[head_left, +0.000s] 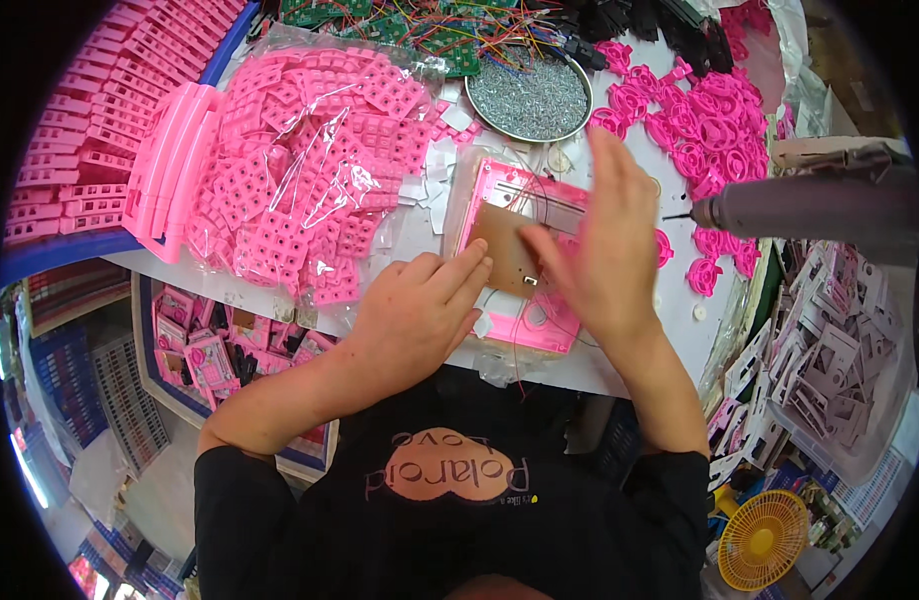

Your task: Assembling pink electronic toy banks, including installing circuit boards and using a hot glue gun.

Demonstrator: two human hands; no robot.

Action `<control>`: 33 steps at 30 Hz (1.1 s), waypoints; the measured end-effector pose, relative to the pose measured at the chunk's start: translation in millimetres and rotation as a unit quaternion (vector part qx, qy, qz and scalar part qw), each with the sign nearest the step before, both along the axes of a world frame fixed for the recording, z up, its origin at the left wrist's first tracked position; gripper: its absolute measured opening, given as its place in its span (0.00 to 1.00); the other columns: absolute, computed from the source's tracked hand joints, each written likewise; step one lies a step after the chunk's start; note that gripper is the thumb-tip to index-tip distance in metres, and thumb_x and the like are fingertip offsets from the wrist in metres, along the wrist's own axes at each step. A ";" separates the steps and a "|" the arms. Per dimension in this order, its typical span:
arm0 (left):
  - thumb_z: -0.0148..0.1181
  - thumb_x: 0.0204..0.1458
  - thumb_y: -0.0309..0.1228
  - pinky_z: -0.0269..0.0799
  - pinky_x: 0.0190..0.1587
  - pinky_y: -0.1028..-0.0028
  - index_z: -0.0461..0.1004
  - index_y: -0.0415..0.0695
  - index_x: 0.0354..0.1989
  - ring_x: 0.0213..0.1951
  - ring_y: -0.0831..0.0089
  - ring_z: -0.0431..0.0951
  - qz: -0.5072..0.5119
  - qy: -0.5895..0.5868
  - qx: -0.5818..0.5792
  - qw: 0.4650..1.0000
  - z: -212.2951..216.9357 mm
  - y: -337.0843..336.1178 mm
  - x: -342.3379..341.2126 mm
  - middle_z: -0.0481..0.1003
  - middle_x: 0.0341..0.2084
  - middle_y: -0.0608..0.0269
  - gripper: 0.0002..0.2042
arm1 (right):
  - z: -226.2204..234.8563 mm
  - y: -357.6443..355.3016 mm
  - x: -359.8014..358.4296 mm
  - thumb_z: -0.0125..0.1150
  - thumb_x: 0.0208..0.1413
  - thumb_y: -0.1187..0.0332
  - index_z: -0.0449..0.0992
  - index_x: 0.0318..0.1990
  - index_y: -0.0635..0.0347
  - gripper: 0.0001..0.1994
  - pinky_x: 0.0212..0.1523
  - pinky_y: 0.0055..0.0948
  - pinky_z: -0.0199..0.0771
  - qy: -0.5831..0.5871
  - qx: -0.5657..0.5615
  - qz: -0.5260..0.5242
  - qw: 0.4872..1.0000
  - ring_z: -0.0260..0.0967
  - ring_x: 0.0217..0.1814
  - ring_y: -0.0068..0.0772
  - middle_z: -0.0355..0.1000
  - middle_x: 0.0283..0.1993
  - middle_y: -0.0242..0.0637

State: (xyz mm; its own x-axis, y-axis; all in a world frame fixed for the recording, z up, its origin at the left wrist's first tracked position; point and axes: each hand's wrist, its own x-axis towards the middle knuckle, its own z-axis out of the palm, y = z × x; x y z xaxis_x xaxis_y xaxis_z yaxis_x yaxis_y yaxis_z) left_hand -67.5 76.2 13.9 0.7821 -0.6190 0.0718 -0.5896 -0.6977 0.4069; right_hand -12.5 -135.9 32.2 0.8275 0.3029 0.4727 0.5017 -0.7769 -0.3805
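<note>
A pink plastic case (497,182) lies in front of me on a clear-wrapped pad. Inside it is a flat brown circuit board (505,237) with a small metal-edged part near its lower edge; thin wires run across the case. My left hand (415,305) is at the left side, its bent fingers pressed together on the board's left edge, holding it against the case. My right hand (612,240) hovers over the case's right side, fingers stretched upward and slightly blurred. Its thumb reaches over the board; whether it touches cannot be told.
A round dish of small screws (530,95) stands behind the case. To the left is a bag of pink keypad pieces (310,170); at right, a heap of pink rings (705,125) and a grey power screwdriver (810,208) pointing inward. Wired green boards (390,25) lie at the back.
</note>
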 end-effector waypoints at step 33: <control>0.60 0.51 0.30 0.79 0.41 0.55 0.77 0.40 0.39 0.40 0.50 0.82 0.002 -0.051 0.193 0.980 -15.0 -50.7 216.9 0.79 0.36 0.50 0.10 | 7.4 -28.6 -19.9 0.73 0.44 0.63 0.75 0.53 0.65 0.28 0.60 0.51 0.65 0.117 0.003 0.200 0.973 0.62 0.64 0.55 0.70 0.60 0.46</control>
State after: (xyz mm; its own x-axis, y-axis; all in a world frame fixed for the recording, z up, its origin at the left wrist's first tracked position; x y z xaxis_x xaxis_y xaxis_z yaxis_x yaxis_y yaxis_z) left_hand 149.5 25.6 -1.1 0.7849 -0.6132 -0.0884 -0.6112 -0.7898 0.0516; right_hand -32.4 -164.4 39.7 0.7299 0.6196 0.2887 0.6619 -0.5351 -0.5250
